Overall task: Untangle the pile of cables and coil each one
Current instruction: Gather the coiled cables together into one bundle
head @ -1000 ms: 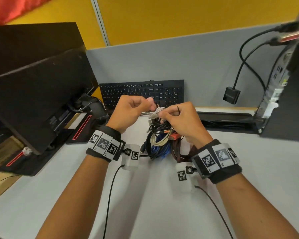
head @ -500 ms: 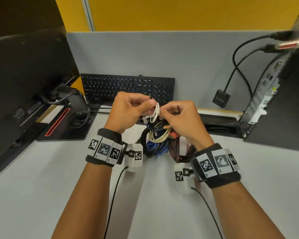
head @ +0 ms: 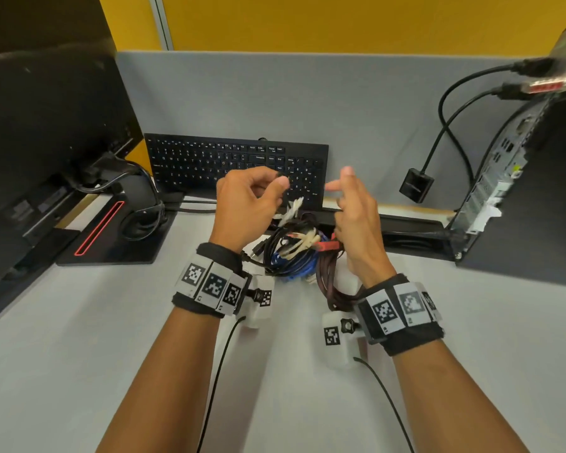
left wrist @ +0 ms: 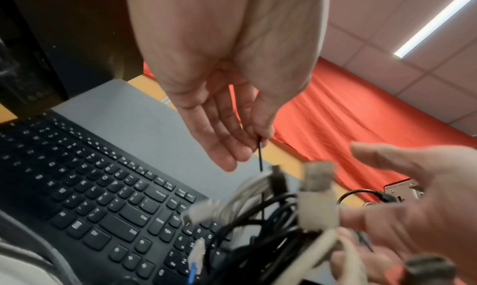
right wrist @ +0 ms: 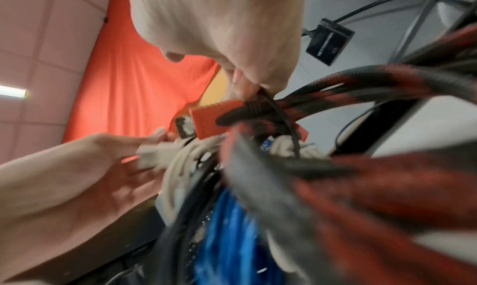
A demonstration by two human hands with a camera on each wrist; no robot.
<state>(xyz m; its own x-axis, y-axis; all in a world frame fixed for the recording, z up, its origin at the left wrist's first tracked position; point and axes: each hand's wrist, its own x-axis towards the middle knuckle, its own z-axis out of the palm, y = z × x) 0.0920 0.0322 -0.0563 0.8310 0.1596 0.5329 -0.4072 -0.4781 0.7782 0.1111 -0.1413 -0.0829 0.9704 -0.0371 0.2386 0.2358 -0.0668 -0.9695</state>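
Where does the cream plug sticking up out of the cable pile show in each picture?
Head: the cream plug is at centre, above the pile and just in front of the keyboard.
Left wrist: lower right, large and blurred.
Right wrist: left of centre, below the red plug.
Shared landmark: the blue cable.

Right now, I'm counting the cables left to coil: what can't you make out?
Cable count: the cable pile overlaps itself in the head view.
Right hand grip: lower fingers hidden behind the hand, head view; right wrist view blurred.
White connector type: motion-blurred, left wrist view.
Thin black wire, lower end: lost inside the pile.
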